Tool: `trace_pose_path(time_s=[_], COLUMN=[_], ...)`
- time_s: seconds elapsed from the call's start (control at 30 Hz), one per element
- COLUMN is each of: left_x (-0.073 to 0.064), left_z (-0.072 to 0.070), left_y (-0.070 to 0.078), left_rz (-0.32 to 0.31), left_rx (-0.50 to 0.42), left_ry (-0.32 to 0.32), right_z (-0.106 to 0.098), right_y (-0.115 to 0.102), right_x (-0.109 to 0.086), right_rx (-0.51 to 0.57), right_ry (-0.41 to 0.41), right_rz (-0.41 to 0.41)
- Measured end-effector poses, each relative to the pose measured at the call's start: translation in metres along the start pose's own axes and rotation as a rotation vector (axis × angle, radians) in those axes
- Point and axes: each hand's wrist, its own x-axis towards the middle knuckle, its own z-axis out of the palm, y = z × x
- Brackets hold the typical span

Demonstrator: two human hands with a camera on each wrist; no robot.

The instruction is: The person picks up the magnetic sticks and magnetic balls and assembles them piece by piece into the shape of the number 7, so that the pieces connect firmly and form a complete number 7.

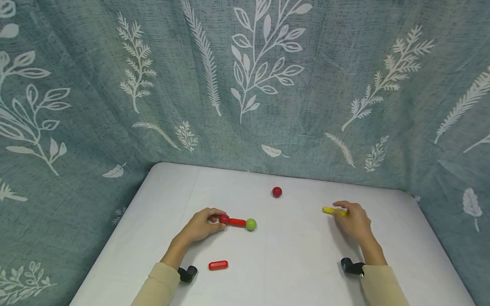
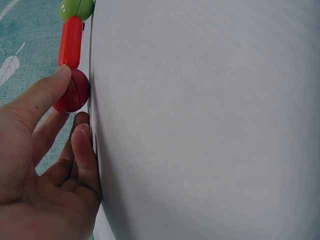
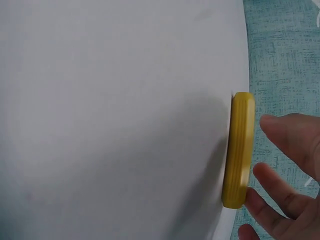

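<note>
A red rod (image 1: 237, 222) joins a red ball (image 2: 75, 92) to a green ball (image 1: 251, 224), well inside the edges of the worktop (image 1: 291, 263); a yellow rod (image 3: 238, 150) lies well right. I see a loose ball (image 1: 277, 192) beyond, a loose rod (image 1: 218, 265) nearer. My left hand (image 1: 202, 224) pinches the red ball; my right hand (image 1: 354, 223) spreads beside the yellow rod.

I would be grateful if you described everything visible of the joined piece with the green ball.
The joined piece is a red rod between a dark red ball and the green ball, all looking like smooth plastic, with seams on both balls. It extends crosswise over the white table, green end rightward; the left hand pinches the dark red ball.
</note>
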Motion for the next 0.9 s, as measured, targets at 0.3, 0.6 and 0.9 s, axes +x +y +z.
trace_pose_path(time_s=[0.3, 0.6, 0.9], left_x=[-0.001, -0.001, 0.000], left_z=[0.000, 0.000, 0.000], left_y=[0.001, 0.000, 0.000], left_rz=[0.013, 0.015, 0.009], left_rx=[-0.004, -0.009, -0.003], left_ry=[-0.004, -0.004, 0.001], right_z=[0.007, 0.012, 0.001], right_y=[0.008, 0.012, 0.000], right_x=[0.007, 0.009, 0.006], right_rx=[-0.039, -0.068, -0.033], right_ry=[-0.070, -0.074, -0.089], right_rz=[0.019, 0.028, -0.029])
